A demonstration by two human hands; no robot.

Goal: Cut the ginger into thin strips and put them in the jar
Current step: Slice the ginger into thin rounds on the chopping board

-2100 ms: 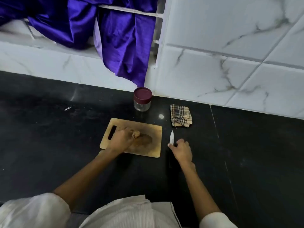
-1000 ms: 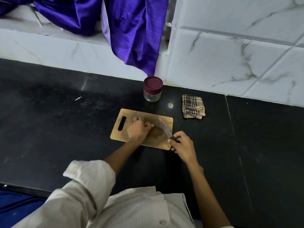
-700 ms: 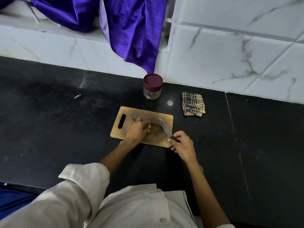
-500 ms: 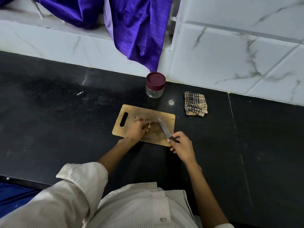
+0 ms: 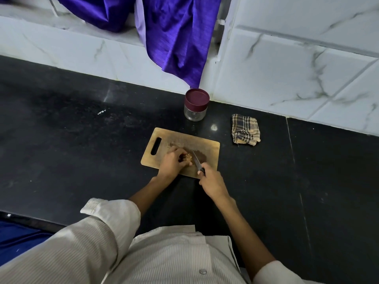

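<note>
One black counter (image 5: pixel 61 150) is stretching across the view, backed by a white marble-patterned wall (image 5: pixel 287 68), and one purple cloth (image 5: pixel 174 37) is hanging down over the ledge above it. One person in a pale striped shirt (image 5: pixel 164 259) is leaning over the counter with two bare forearms reaching forward. One wooden cutting board (image 5: pixel 207 146) with a handle slot at its left end is lying flat on the counter. One folded checked rag (image 5: pixel 245 129) is lying to the right of the board, apart from it. One glass jar (image 5: pixel 195 107) with its dark red lid on is standing upright behind the board, close to the wall. Two hands are working at the board: the left hand (image 5: pixel 174 162) is curling its fingers over the one piece of ginger (image 5: pixel 188 156) and pressing it onto the board, and the right hand (image 5: pixel 212 183) is gripping the dark handle of the one knife (image 5: pixel 197 162), fingers wrapped round it. The blade is slanting up and to the left, its tip lying just beside the ginger; whether it is touching cannot be told. The ginger is sitting near the board's middle, mostly hidden under the left fingers.
</note>
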